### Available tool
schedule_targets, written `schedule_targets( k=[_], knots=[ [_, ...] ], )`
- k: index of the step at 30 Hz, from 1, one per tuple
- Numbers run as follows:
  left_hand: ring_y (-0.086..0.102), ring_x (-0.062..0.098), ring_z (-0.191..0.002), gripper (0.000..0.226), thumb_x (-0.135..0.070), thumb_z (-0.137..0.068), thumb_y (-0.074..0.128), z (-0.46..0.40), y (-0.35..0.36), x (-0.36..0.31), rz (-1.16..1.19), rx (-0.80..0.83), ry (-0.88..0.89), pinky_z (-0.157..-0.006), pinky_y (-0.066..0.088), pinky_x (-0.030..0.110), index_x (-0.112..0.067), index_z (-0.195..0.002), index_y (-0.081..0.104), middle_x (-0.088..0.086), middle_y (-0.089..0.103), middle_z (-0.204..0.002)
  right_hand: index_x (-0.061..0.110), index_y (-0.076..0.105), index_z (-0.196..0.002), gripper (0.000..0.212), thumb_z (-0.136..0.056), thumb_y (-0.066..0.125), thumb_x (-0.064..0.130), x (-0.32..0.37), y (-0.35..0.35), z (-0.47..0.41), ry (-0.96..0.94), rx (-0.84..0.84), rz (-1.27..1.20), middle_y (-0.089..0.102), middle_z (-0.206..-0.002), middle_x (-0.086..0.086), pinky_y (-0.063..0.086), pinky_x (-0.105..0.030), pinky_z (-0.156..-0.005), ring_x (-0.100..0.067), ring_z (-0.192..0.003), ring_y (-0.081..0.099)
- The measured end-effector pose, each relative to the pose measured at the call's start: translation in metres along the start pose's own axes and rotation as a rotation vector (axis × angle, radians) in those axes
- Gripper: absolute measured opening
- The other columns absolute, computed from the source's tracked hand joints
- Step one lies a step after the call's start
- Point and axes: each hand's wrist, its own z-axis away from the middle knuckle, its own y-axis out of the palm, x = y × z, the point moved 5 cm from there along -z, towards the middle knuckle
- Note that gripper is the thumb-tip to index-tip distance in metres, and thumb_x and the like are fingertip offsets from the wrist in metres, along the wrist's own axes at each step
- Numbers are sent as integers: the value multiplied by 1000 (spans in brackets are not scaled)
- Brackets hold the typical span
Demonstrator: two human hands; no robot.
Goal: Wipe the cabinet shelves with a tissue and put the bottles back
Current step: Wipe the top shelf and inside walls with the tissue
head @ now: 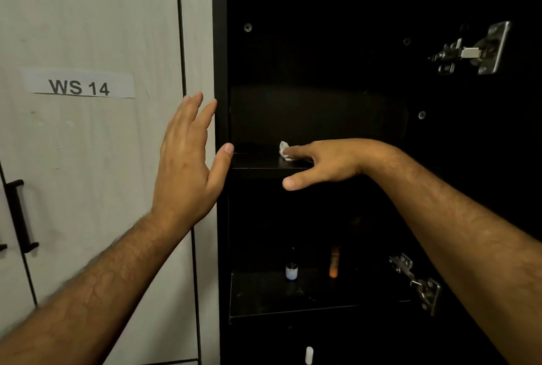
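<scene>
A dark cabinet stands open in front of me. My right hand [318, 162] lies flat on the upper shelf [258, 163], its fingers pressing a small white tissue [284, 150] onto the board. My left hand [187, 159] is open, fingers spread, against the cabinet's left edge, with its thumb at the shelf's front corner. On the lower shelf [264, 297] stand a small dark bottle with a pale label [291, 266] and, to its right, an orange bottle [334, 262], dim in the shadow.
A pale closed door with a "WS 14" label [79, 84] and a black handle [20, 215] is on the left. Metal hinges [472, 50] [416, 282] stick out on the cabinet's right side. A white object [308, 355] shows at the bottom.
</scene>
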Motion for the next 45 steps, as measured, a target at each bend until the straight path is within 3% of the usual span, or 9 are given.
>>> schedule_targets(
  k=[9,12,20,23,26,30,36,41,45],
  knots=[
    [21,26,-147,52,-31,-93,53,10,14,-64,-57,-47,158,-117,22,55,-10,-140,46,12,34,-154,38,30,-150,107,-61,32,96,-75,-4,33,201,-116,-65,21,-161,7,14,-47,-119,-19,-147,21],
    [17,22,-148,53,-36,-93,52,7,28,-87,-80,37,157,-122,11,43,-14,-142,46,8,34,-155,34,33,-150,89,-80,18,86,-88,0,41,218,-153,-134,16,-162,8,8,-43,-118,-16,-149,15],
    [15,16,-148,51,-41,-95,53,-12,69,-109,-111,215,136,-119,3,36,-21,-141,47,3,35,-154,28,42,-146,104,-72,5,91,-117,13,67,345,-366,-186,29,-158,-2,20,-47,-118,-26,-146,26],
    [18,16,-147,48,-39,-95,53,-23,71,-111,-79,200,119,-120,4,36,-20,-139,49,3,38,-152,19,59,-129,72,-93,20,69,-113,21,85,278,-535,-119,54,-139,0,32,-41,-108,-24,-133,44],
    [21,16,-146,45,-38,-96,53,-30,70,-110,-60,185,135,-119,5,36,-20,-137,51,3,41,-150,14,58,-124,39,-96,51,40,-109,37,101,216,-809,13,58,-126,2,39,-31,-99,-17,-123,49],
    [23,15,-146,43,-39,-96,52,-35,72,-104,-49,195,182,-120,7,37,-21,-135,53,2,44,-148,12,57,-128,45,-86,51,-5,-121,55,101,228,-1117,-39,56,-131,-1,39,-26,-108,-17,-128,49],
    [27,14,-144,48,-46,-93,44,-45,61,-90,9,188,222,-120,10,38,-22,-133,54,1,47,-145,9,41,-146,59,-91,46,-13,-113,72,88,334,-1276,-206,31,-157,-4,19,-25,-119,-12,-148,14],
    [30,17,-142,44,-45,-93,45,-50,45,-74,33,201,287,-120,17,45,-20,-127,59,3,50,-142,5,70,-112,26,-89,63,-4,-99,76,95,165,-1558,-254,65,-125,-8,47,-29,-105,-18,-125,56],
    [31,20,-142,42,-43,-94,45,-54,33,-64,50,199,341,-119,20,48,-18,-123,62,6,52,-140,5,74,-100,16,-87,67,-1,-71,75,87,185,-1548,-149,65,-113,-6,40,-8,-92,-19,-112,58]
  ],
)
